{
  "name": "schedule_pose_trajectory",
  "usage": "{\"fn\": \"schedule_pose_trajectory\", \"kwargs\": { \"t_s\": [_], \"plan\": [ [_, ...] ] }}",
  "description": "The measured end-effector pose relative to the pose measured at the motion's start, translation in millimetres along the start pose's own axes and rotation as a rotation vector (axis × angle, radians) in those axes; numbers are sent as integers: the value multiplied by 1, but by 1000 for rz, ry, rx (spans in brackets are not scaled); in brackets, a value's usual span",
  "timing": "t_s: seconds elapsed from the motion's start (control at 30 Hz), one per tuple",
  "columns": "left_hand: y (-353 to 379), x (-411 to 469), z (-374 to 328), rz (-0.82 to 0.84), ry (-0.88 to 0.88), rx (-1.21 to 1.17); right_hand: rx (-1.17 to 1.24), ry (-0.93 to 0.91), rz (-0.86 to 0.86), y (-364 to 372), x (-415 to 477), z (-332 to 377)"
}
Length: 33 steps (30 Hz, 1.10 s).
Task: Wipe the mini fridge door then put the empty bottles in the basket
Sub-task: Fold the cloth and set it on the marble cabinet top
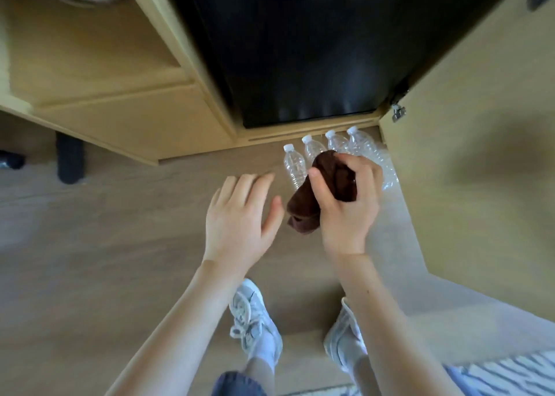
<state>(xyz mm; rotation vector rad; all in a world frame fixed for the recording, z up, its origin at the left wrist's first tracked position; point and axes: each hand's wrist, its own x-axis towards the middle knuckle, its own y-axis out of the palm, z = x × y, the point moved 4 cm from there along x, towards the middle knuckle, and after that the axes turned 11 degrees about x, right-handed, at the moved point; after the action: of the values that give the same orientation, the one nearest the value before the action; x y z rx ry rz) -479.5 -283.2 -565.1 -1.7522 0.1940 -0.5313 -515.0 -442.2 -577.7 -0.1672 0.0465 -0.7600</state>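
On grey-brown wood-look floor (105,245), clear plastic bottles (294,164) line the black mini fridge door (300,50); right hand (345,203) fingers clench brown cloth (309,203), left hand (240,218) fingers spread.

Wood floor below the cabinet

The pale wood floor (120,245) carries four clear capped bottles (293,164) in a row just in front of the cabinet (144,116) base, two white sneakers (255,320) further back, and a striped rug (510,374) corner well apart.
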Motion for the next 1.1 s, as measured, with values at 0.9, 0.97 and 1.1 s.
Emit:
{"fn": "schedule_pose_trajectory", "kwargs": {
  "t_s": [0.9,0.97,1.1],
  "plan": [
    [-603,75,-110,-180,-77,78,170,-336,350,-170,1,602],
    [-596,64,-110,-157,-128,88,159,-345,361,-173,-2,597],
    [-590,43,-112,-116,-232,97,141,-335,399,-177,-3,587]
  ]
}}
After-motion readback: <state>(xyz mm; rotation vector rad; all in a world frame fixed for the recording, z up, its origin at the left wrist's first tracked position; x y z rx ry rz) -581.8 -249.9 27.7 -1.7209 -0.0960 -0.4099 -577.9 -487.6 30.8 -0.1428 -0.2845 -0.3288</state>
